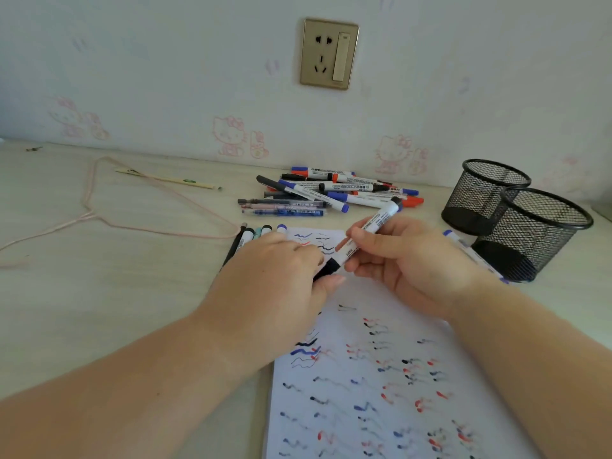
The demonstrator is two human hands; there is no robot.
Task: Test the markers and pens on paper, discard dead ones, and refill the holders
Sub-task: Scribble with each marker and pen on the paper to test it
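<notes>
Head view: right hand (407,260) fingers grip a marker (371,231) over the paper (381,376); left hand (275,276) pinches its black cap (328,268). Testing step, likely uncapping; next, scribble.

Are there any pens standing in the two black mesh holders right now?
No. Both mesh holders show only bare mesh and dark bottoms, while the markers lie in a pile on the desk.
</notes>
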